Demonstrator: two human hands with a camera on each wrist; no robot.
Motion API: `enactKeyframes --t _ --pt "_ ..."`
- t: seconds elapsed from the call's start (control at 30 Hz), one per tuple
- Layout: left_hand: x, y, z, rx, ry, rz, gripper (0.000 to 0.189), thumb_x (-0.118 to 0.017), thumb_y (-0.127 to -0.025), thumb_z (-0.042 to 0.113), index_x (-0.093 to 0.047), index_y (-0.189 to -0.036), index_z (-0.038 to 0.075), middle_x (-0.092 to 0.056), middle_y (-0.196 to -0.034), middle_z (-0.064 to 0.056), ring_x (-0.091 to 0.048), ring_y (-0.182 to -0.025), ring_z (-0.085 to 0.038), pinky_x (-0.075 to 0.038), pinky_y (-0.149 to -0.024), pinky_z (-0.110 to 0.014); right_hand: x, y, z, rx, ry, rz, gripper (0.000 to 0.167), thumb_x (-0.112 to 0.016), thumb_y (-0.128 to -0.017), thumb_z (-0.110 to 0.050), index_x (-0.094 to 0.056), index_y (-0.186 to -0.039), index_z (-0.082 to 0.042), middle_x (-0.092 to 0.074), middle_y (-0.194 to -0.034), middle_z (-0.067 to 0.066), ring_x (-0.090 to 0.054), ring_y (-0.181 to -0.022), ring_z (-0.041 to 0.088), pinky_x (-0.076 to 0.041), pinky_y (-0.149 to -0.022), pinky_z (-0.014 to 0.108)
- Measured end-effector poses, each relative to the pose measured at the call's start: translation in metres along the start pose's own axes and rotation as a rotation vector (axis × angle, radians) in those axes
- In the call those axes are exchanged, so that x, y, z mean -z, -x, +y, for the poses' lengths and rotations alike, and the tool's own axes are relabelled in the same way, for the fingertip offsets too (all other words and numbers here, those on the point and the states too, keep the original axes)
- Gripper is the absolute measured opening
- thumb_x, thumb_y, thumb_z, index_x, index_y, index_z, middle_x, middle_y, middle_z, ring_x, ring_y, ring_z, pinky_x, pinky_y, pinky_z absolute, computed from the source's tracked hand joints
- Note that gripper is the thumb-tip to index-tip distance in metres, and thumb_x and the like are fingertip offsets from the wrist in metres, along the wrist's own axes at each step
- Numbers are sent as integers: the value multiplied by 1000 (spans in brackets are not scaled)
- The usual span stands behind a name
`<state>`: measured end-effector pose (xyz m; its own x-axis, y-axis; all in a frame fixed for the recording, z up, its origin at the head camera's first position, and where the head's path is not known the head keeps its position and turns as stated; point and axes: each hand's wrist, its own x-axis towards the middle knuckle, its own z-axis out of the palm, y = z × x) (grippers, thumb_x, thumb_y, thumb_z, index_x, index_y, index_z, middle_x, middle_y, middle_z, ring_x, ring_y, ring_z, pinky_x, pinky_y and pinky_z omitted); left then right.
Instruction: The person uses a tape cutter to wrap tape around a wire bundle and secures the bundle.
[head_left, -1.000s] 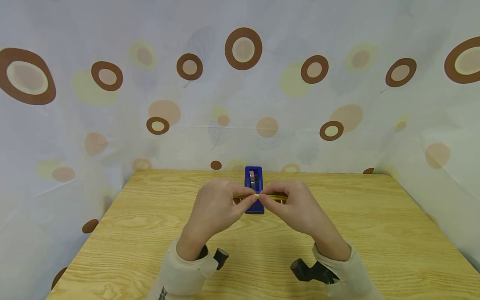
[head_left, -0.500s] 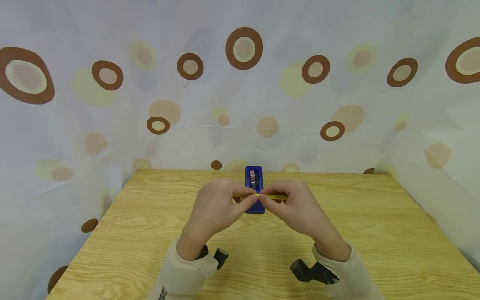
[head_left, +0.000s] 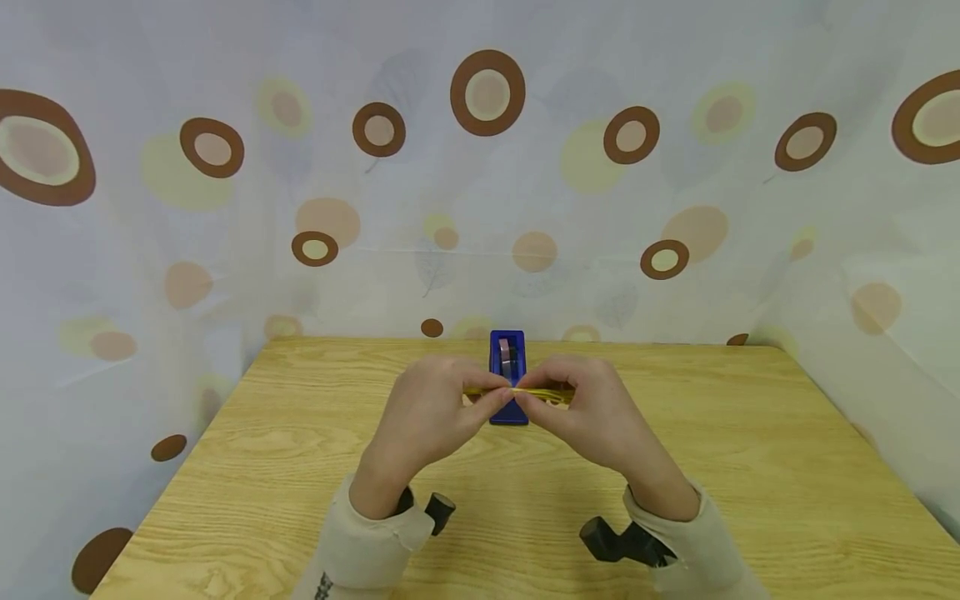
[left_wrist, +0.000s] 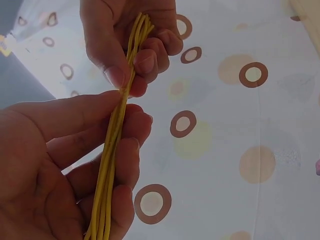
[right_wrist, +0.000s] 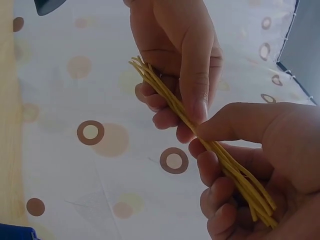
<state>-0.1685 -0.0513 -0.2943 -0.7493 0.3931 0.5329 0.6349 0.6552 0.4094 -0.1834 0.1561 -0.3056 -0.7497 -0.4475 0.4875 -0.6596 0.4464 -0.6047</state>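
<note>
A bundle of thin yellow strands (head_left: pixel 545 392), wire-like or rubbery, is held level between both hands above the table. My left hand (head_left: pixel 438 412) pinches it near its middle with thumb and forefinger. My right hand (head_left: pixel 588 408) pinches it just beside the left fingertips, the two thumbs nearly touching. In the left wrist view the strands (left_wrist: pixel 106 180) run along the left fingers, with looped-looking ends by the right palm. Loose ends of the bundle (right_wrist: pixel 252 195) fan out over the right fingers in the right wrist view. Fingertips hide the pinched middle.
Behind the hands a blue tape dispenser (head_left: pixel 509 418) stands on the wooden table (head_left: pixel 300 467), partly covered by the fingers. A patterned pale curtain (head_left: pixel 480 200) surrounds the table's back and sides. Black wrist-camera mounts (head_left: pixel 602 540) jut out from the sleeves.
Both hands stay almost in place, still pinching the bundle. The strands by the right hand look a little more spread. The head view has shifted slightly.
</note>
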Motion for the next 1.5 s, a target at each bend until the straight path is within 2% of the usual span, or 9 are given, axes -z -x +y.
enactKeyframes --t 0.2,0.37,0.63,0.83,1.07,1.33,1.5 --pt "0 -1 -2 20 13 -27 12 -73 -91 28 -82 -96 20 -74 -87 9 -61 -68 -2 -46 -56 -22 -2 0 0 18 8 23 4 -73 -90 -10 -76 -91 -12 -71 -91 -3 -67 -84 10 -57 -73 34" --pt "-2 -1 -1 1 -9 -2 10 -74 -91 26 -82 -93 21 -73 -83 11 -56 -61 0 -44 -54 -22 -3 1 1 32 5 48 7 -73 -88 -7 -76 -89 -13 -70 -89 -4 -66 -83 9 -57 -73 33" --pt "-3 -1 0 -45 -28 52 8 -75 -90 25 -82 -91 22 -73 -81 11 -49 -54 1 -40 -48 -20 -4 0 2 55 9 99 13 -71 -85 0 -75 -84 -12 -68 -81 -9 -62 -75 8 -55 -67 32" --pt "-3 -1 1 -88 -47 73 6 -76 -89 24 -82 -89 21 -71 -77 11 -56 -60 -1 -43 -53 -19 -2 0 3 13 -6 54 15 -69 -89 -2 -76 -85 -14 -69 -83 -9 -62 -73 8 -54 -65 30" --pt "-4 0 0 -86 -62 79 6 -77 -88 24 -82 -90 20 -71 -77 10 -59 -60 -5 -43 -53 -20 0 -1 2 -28 -10 -17 14 -66 -94 -9 -76 -87 -17 -68 -83 -8 -57 -65 9 -51 -60 28" --pt "-4 0 1 -79 -59 67 7 -77 -88 23 -82 -91 20 -72 -79 10 -61 -64 -4 -44 -55 -20 1 0 1 -24 -27 -13 14 -67 -93 -8 -76 -89 -18 -69 -88 -9 -65 -81 8 -55 -71 32" --pt "-4 0 0 -83 -42 58 7 -78 -87 22 -82 -92 18 -73 -81 8 -62 -65 -5 -45 -56 -21 1 0 0 -11 -22 -13 11 -68 -93 -10 -76 -91 -17 -69 -90 -8 -66 -86 9 -56 -74 33"
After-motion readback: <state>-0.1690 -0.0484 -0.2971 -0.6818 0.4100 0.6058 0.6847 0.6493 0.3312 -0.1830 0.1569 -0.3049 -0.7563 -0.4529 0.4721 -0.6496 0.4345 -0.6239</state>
